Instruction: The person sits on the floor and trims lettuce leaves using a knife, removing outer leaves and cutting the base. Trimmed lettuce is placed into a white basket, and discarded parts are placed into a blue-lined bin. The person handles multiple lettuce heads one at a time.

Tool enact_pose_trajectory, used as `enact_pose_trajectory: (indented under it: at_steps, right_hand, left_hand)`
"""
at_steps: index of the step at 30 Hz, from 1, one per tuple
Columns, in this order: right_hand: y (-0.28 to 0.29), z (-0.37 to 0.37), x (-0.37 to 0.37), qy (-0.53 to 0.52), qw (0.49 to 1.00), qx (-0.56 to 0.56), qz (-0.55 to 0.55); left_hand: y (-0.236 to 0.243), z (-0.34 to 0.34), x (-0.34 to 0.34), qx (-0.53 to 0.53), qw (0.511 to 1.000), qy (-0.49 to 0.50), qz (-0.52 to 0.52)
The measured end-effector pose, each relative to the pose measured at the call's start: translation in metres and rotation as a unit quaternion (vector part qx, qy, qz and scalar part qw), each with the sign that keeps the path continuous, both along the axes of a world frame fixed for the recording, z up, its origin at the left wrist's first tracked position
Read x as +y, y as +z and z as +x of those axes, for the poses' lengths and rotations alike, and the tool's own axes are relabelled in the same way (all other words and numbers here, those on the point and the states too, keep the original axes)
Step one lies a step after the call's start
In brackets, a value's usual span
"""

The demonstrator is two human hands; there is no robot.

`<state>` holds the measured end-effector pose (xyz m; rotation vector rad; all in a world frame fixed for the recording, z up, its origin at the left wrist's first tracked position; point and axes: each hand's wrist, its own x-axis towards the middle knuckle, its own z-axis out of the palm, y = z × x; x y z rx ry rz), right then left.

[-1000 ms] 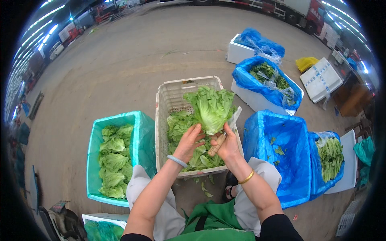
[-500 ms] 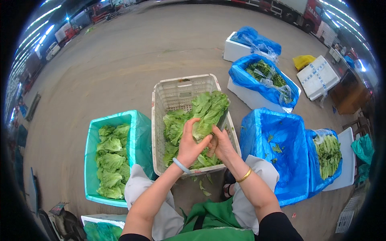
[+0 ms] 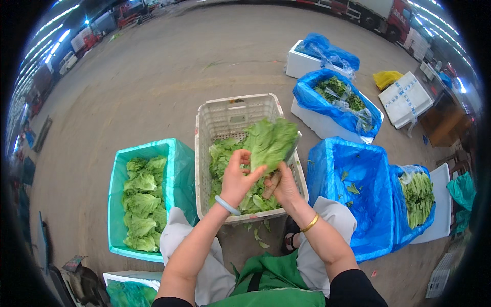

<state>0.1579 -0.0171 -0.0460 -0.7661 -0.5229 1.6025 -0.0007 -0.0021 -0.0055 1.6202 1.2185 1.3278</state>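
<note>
My left hand (image 3: 238, 180) has its fingers loosely curved and apart, with the thumb against the base of a green leafy lettuce (image 3: 272, 142). The lettuce is raised over a white plastic crate (image 3: 210, 109), its leaves pointing up and right. My right hand (image 3: 286, 187) is at the lettuce's lower right side, closed round a tan handle (image 3: 272, 185). A grey edge past the leaves lines up with the handle, so it looks like a knife; the lettuce hides most of the blade. More loose lettuce (image 3: 221, 153) lies in the crate below.
To the left, a teal-lined box (image 3: 181, 179) contains stacked lettuce heads. On the right stand a blue-lined box (image 3: 360, 225) with leaf scraps and another holding greens (image 3: 417, 197). Farther back are white foam boxes with blue bags (image 3: 335, 125). Torn leaves (image 3: 260, 238) lie by my feet.
The lettuce has tilted to the right and is slightly blurred. My left fingers have drawn back from its leaves. The tan handle in my right hand now shows plainly.
</note>
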Motion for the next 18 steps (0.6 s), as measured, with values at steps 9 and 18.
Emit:
enact_pose_trajectory:
  at_steps: [9,18]
  right_hand:
    - [-0.002,0.001,-0.001,0.034,0.997,0.016,0.065]
    - [-0.007,-0.002,-0.003,-0.013,1.000,0.025,0.001]
  left_hand:
    - [-0.004,-0.008,0.008,-0.030,0.997,-0.010,-0.066]
    - [-0.014,-0.002,0.007,-0.148,0.980,-0.008,-0.132]
